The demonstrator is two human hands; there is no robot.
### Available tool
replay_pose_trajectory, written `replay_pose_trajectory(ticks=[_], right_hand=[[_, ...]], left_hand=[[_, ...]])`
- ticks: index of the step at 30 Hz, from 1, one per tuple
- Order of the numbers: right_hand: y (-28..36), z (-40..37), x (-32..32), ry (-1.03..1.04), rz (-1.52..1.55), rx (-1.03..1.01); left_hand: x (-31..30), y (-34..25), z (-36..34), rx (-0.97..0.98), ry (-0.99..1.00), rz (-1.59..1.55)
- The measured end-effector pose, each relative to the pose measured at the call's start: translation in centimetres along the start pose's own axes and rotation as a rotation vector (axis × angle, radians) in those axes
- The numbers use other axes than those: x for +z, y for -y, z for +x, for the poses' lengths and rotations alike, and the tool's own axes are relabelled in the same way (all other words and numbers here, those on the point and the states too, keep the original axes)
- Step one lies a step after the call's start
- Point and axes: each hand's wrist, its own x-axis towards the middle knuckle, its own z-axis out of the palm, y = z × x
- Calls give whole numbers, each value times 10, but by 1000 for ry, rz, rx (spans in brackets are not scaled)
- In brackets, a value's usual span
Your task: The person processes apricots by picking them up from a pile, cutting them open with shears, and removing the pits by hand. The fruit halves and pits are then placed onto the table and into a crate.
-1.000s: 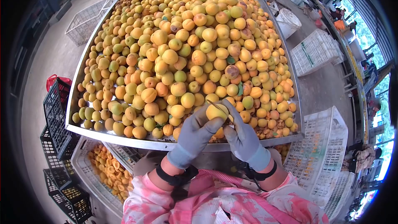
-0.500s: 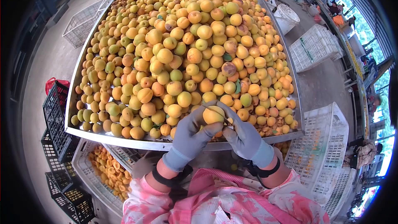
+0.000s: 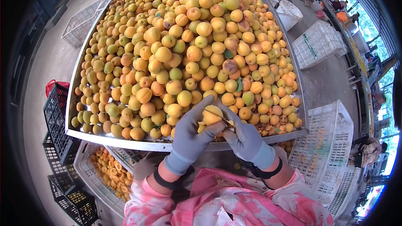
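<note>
My gloved left hand [image 3: 189, 136] is closed around a yellow apricot [image 3: 212, 119], holding it over the near edge of the metal table. In my gloved right hand [image 3: 246, 139] is a small knife [image 3: 225, 120], its handle mostly hidden by the fingers. The thin blade lies across the apricot, pressed against its skin. Just beyond both hands rises a large heap of apricots [image 3: 176, 73], yellow to greenish, a few with brown bruises and some leaves among them.
The table's raised metal rim [image 3: 125, 142] runs in front of me. Below left, a white crate [image 3: 86, 159] holds split apricots [image 3: 111, 173]. Black crates [image 3: 56, 117] stand farther left. White crates [image 3: 322, 142] stand at right, with a white bucket [image 3: 289, 13] beyond.
Both hands stay almost in place over the table edge, the apricot shifting very slightly left. My left fingers reach a little farther up around it, with the blade still across the fruit.
</note>
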Motion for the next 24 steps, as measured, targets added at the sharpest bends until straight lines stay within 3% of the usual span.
replay_pose_trajectory(ticks=[2, 3, 5, 6, 8, 9, 12, 15, 17, 18, 21, 23, 24], right_hand=[[0, -1, 4, -5, -9, 23], [0, -1, 6, -8, -24, 44], [4, 0, 7, -3, -22, 127], [6, 2, 10, 10, -15, 204], [-7, 3, 19, -142, -106, 20], [3, 2, 13, -41, -118, 187], [5, -1, 14, -31, -88, 257], [-8, -2, 22, -70, 46, 178], [-12, -2, 20, -90, 89, 113], [-11, -2, 20, -88, 89, 109], [-13, -7, 19, -42, 256, 245], [-24, -5, 24, -51, 145, 170], [-21, -2, 25, -67, 130, 180]], left_hand=[[-4, 0, 0, 235, -11, 435], [-3, 1, 1, 235, -11, 435], [3, 3, 2, 97, -69, 32], [4, 7, 5, 101, -91, 35], [-4, 18, 10, -51, -43, -165], [-4, 20, 9, -119, -41, -220], [-2, 15, 10, -191, 12, -318], [3, 18, 8, -24, -12, -68], [5, 23, 7, 252, -142, 429], [4, 22, 7, 255, -145, 430], [5, 21, 9, 236, -105, 287], [5, 21, 11, 93, -126, 38], [4, 12, 9, -54, -175, 83]])
